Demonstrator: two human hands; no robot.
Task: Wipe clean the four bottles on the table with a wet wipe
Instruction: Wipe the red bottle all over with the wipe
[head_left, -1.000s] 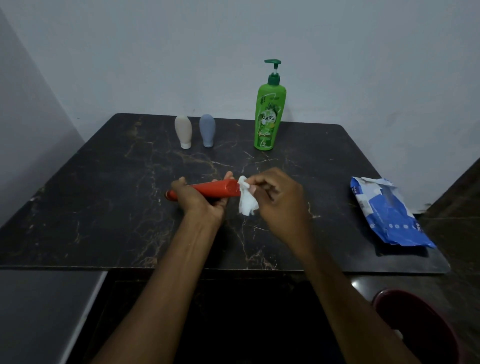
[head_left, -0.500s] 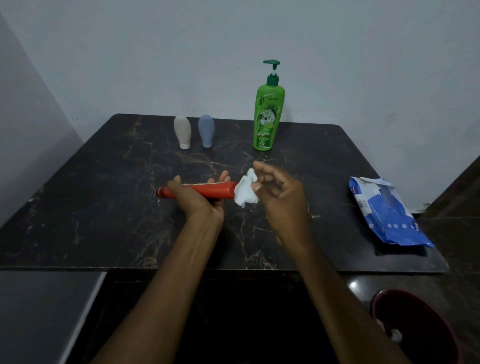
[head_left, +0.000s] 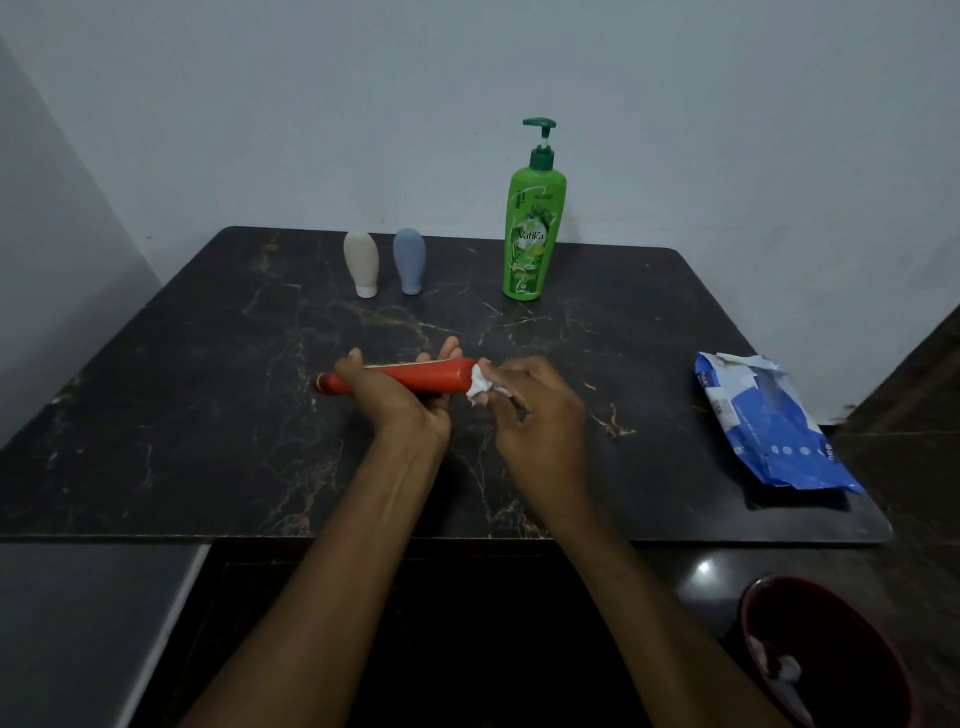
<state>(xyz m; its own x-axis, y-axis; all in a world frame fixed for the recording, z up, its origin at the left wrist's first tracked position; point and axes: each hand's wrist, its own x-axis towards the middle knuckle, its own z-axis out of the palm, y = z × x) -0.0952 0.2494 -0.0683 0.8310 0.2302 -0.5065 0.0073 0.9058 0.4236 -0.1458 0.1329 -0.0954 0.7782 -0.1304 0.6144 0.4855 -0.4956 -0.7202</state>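
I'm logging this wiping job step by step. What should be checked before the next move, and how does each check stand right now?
1. Left hand has a secure grip on the red bottle: ok, fingers curl round its middle.
2. Wet wipe in the right hand: ok, pinched in the fingers.
3. Wipe meets the bottle: ok, it sits at the bottle's right end.
4. Wipe damp enough: cannot tell.
5. Green pump bottle, beige bottle and blue-grey bottle upright: ok, all stand at the back of the table.
6. Those three already wiped: cannot tell.
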